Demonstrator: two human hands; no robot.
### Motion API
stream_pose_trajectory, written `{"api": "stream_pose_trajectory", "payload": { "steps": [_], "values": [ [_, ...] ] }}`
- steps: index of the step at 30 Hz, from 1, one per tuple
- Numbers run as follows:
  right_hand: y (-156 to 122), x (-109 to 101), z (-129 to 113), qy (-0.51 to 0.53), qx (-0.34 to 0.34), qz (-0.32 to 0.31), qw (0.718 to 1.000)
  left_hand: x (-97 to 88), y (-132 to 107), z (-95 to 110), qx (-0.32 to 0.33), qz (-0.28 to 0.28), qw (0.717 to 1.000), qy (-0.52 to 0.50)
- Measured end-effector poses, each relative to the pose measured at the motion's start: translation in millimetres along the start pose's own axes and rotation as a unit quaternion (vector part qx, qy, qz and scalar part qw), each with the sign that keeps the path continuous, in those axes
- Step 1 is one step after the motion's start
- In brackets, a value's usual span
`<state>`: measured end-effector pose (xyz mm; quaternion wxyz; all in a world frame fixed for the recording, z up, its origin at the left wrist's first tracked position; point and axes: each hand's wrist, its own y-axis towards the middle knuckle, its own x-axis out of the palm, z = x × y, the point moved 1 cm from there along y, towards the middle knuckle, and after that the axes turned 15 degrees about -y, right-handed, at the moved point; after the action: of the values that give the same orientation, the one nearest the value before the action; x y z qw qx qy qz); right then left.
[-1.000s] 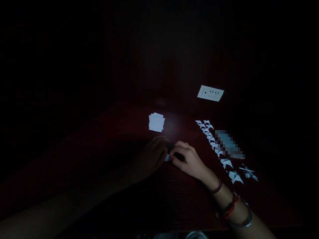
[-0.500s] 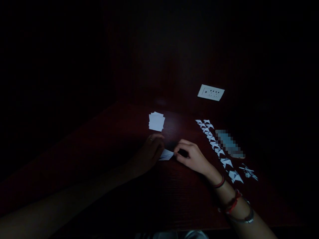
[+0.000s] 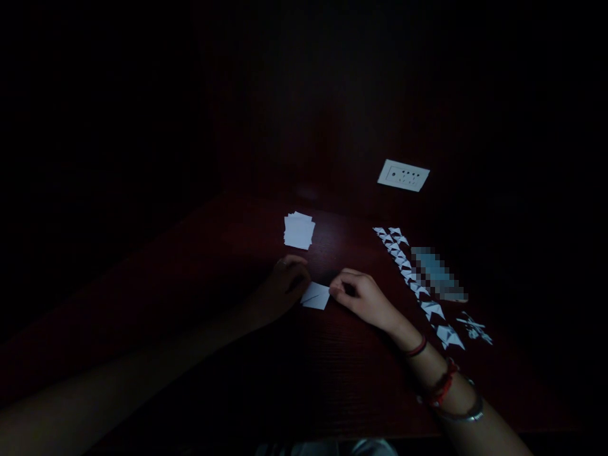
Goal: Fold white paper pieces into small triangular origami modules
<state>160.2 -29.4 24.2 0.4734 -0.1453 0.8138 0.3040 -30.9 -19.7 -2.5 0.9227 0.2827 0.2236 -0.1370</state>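
Note:
Between my hands lies a small white sheet of paper (image 3: 316, 296) with a slanting crease, low over the dark red table. My left hand (image 3: 285, 285) pinches its left edge, thumb and forefinger curled together in shadow. On the other side, my right hand (image 3: 356, 293) closes thumb and fingertips on the paper's right corner. Just beyond my left hand rests a loose stack of white paper squares (image 3: 299, 232). To the right of my right hand runs a double line of folded white paper pieces (image 3: 405, 265).
A phone-shaped thing (image 3: 439, 274), blurred out, lies right of the folded pieces. Closer to me is a small heap of white scraps (image 3: 474, 328). A white wall socket (image 3: 403, 175) sits above the table's back edge. The surroundings are very dark.
The paper between my hands looked narrow and pointed before; now it lies flatter and wider, showing a squarer shape. Both hands have shifted only slightly.

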Motion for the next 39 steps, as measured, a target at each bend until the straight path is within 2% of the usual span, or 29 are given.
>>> {"api": "stream_pose_trajectory", "payload": {
  "steps": [3, 8, 12, 17, 25, 32, 39],
  "values": [
    [0.0, -0.7, 0.7, 0.0, -0.001, 0.005, 1.0, -1.5, -0.3, 2.5, 0.01, -0.012, 1.0, 0.004],
    [0.0, -0.6, 3.4, 0.024, 0.004, 0.001, 1.0, -5.7, 1.2, 6.2, -0.02, -0.007, 1.0, -0.02],
    [-0.1, 1.6, 7.6, 0.053, 0.019, 0.01, 0.998, -6.9, 1.4, 7.2, -0.007, 0.007, 0.999, -0.038],
    [0.1, 3.4, 8.8, 0.06, 0.032, 0.022, 0.997, -3.2, -0.2, 3.5, 0.004, 0.0, 1.0, -0.014],
    [1.7, 1.5, -8.2, 0.037, 0.028, 0.052, 0.998, -4.0, -0.8, 21.0, 0.071, 0.023, 0.997, 0.0],
    [0.5, -2.0, -19.3, 0.013, 0.014, 0.074, 0.997, -4.3, -0.8, 27.5, 0.055, 0.023, 0.998, -0.003],
    [-2.5, -1.5, -25.4, -0.046, -0.024, 0.077, 0.996, -6.1, -3.7, 31.1, 0.097, 0.012, 0.995, 0.007]
  ]
}}
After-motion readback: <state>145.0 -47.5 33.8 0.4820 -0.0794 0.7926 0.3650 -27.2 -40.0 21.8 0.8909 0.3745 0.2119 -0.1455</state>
